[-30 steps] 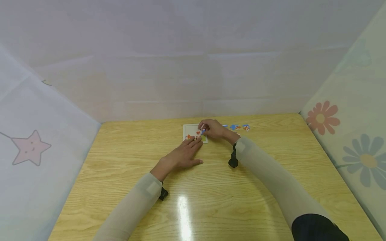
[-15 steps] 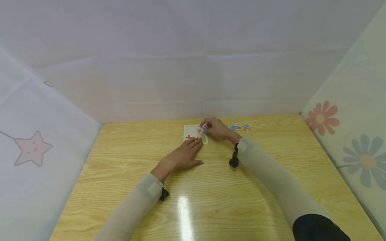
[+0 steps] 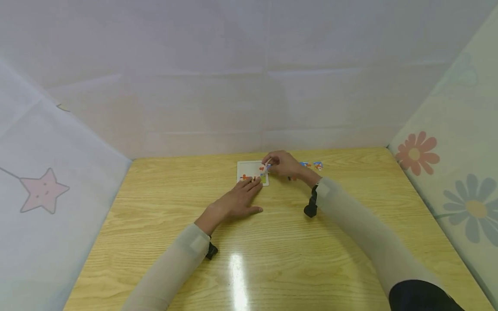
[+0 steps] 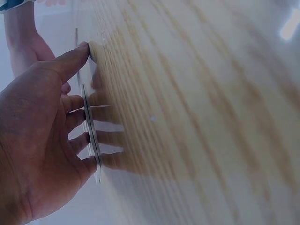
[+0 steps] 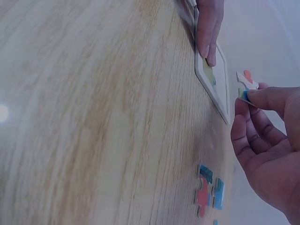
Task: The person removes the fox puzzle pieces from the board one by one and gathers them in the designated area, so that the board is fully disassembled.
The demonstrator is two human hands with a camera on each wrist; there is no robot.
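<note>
A white-framed puzzle board (image 3: 250, 163) lies flat near the table's far edge, with some coloured pieces along its near side. My left hand (image 3: 237, 201) rests flat, its straight fingertips pressing on the board's near part; the left wrist view shows those fingers (image 4: 80, 143) over the board's edge. Above the board's right side, my right hand (image 3: 283, 165) pinches a jigsaw puzzle piece (image 5: 246, 89) between thumb and fingers. That piece, red, white and blue, is held tilted and clear of the board in the right wrist view.
Several loose puzzle pieces (image 3: 318, 165) lie on the wooden table (image 3: 175, 185) to the right of the board, partly behind my right wrist. A pale cloth wall (image 3: 194, 108) rises behind the table's far edge.
My right hand has moved slightly right with the puzzle piece, and its forearm now covers more of the loose pieces. My left hand has stayed in place on the board.
</note>
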